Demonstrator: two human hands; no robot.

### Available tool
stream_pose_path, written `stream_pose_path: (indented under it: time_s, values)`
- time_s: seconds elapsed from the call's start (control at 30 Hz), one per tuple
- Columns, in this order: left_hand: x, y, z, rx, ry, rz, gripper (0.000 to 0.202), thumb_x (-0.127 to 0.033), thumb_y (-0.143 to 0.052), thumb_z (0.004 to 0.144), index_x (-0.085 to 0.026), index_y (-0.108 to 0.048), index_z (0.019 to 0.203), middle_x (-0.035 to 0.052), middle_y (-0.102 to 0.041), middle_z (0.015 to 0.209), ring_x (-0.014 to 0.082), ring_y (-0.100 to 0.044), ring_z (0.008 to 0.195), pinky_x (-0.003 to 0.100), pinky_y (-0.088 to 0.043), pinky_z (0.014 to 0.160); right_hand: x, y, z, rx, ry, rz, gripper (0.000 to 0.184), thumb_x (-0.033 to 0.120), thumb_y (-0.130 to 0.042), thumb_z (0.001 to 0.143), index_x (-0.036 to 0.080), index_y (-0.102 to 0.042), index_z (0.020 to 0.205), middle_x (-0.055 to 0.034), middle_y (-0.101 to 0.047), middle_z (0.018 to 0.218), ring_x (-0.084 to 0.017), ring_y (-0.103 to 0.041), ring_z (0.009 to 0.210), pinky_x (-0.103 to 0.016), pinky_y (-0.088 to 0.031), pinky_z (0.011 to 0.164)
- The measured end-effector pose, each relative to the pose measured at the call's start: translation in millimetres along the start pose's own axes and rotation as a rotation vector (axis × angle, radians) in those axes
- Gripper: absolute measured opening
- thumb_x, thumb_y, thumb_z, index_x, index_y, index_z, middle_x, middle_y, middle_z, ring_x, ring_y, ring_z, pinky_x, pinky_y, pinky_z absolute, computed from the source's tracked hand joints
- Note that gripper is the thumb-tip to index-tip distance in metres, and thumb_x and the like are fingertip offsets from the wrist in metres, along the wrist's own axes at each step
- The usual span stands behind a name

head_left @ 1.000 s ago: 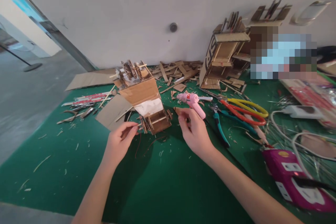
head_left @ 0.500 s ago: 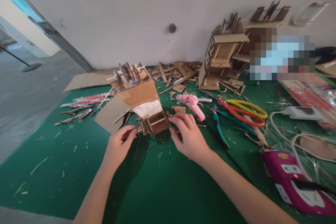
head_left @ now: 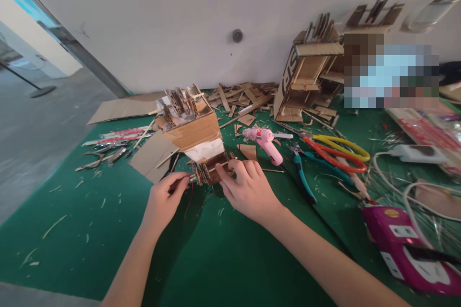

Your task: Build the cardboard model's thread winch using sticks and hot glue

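A cardboard model (head_left: 192, 129) stands in front of me, with upright corrugated strips on its top and a low front compartment. My left hand (head_left: 167, 201) pinches the end of a thin wooden stick (head_left: 192, 178) that sticks out of the compartment's left side, beside several stacked cardboard pieces (head_left: 202, 172). Over the compartment's right side lies my right hand (head_left: 248, 189), its fingers bent round the edge and the index finger reaching to the front. Its fingertips are partly hidden. Thin red wires (head_left: 187, 201) hang down below the model.
Right of the model lie a pink glue gun (head_left: 264, 141), teal-handled pliers (head_left: 302, 177), orange-handled scissors (head_left: 324, 156) and a magenta power strip (head_left: 399, 249). Cardboard scraps (head_left: 245, 98) pile along the wall. Another cardboard model (head_left: 306, 76) stands behind. A cardboard sheet (head_left: 149, 156) lies left.
My right hand has moved left, from the compartment's right side onto its front. My left hand keeps its pinch at nearly the same spot.
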State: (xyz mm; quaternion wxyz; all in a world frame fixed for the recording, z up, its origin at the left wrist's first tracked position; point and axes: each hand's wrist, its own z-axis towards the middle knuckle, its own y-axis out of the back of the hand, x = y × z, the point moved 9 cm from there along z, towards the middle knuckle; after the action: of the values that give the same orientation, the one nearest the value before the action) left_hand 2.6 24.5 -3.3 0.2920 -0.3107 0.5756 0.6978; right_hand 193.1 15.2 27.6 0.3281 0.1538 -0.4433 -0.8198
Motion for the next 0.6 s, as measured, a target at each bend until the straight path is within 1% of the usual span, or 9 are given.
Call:
stream_pose_path:
  time_s: [0.1, 0.17, 0.23, 0.3, 0.43, 0.6]
  values:
    - [1.0, -0.7, 0.0, 0.004, -0.002, 0.013, 0.027, -0.042, -0.056, 0.084, -0.019, -0.068, 0.09, 0.005, -0.072, 0.081, 0.0199, -0.069, 0.073, 0.028, -0.055, 0.071, -0.2, -3.4, -1.9, 0.032, -0.002, 0.019, 0.04, 0.021, -0.048, 0.09, 0.016, -0.055, 0.13, -0.0146, -0.058, 0.103, -0.028, -0.05, 0.09, -0.044, -0.044, 0.074]
    - [1.3, -1.8, 0.2, 0.012, -0.002, 0.019, 0.027, -0.042, -0.055, 0.085, -0.019, -0.068, 0.09, 0.0049, -0.072, 0.081, 0.0196, -0.069, 0.072, 0.028, -0.054, 0.07, -0.1, -3.1, -3.3, 0.032, 0.002, 0.023, 0.043, 0.023, -0.047, 0.091, 0.015, -0.052, 0.133, -0.0152, -0.058, 0.105, -0.028, -0.05, 0.091, -0.045, -0.045, 0.074]
    - [0.3, -2.6, 0.3, 0.017, -0.01, 0.027, 0.028, -0.042, -0.054, 0.086, -0.018, -0.067, 0.091, 0.005, -0.072, 0.081, 0.0192, -0.068, 0.072, 0.028, -0.054, 0.07, -1.9, 0.8, -5.0, -0.003, -0.006, 0.025, 0.045, 0.024, -0.047, 0.092, 0.012, -0.048, 0.135, -0.016, -0.057, 0.106, -0.028, -0.05, 0.092, -0.045, -0.046, 0.075]
    - [-1.3, -3.2, 0.1, 0.021, -0.025, 0.04, 0.028, -0.042, -0.054, 0.086, -0.018, -0.067, 0.091, 0.0051, -0.072, 0.082, 0.019, -0.068, 0.072, 0.028, -0.053, 0.07, -7.7, 6.4, -7.3, -0.052, -0.047, 0.039, 0.046, 0.024, -0.047, 0.091, 0.01, -0.047, 0.135, -0.0166, -0.057, 0.106, -0.028, -0.049, 0.092, -0.045, -0.047, 0.075]
    - [-0.8, -4.7, -1.4, 0.04, -0.039, 0.061, 0.028, -0.042, -0.052, 0.088, -0.018, -0.067, 0.093, 0.0052, -0.072, 0.084, 0.0192, -0.068, 0.075, 0.028, -0.052, 0.071, -20.2, 12.0, -11.4, -0.103, -0.136, 0.095, 0.041, 0.021, -0.049, 0.09, 0.011, -0.051, 0.13, -0.0163, -0.055, 0.106, -0.027, -0.049, 0.091, -0.045, -0.048, 0.076]
    - [0.2, -7.1, -3.5, 0.073, -0.049, 0.113, 0.03, -0.043, -0.05, 0.089, -0.019, -0.066, 0.094, 0.0057, -0.071, 0.087, 0.0197, -0.067, 0.078, 0.029, -0.05, 0.073, -17.0, 8.3, -11.5, -0.061, -0.107, 0.13, 0.038, 0.02, -0.051, 0.089, 0.019, -0.055, 0.126, -0.0142, -0.055, 0.108, -0.027, -0.049, 0.094, -0.046, -0.049, 0.079]
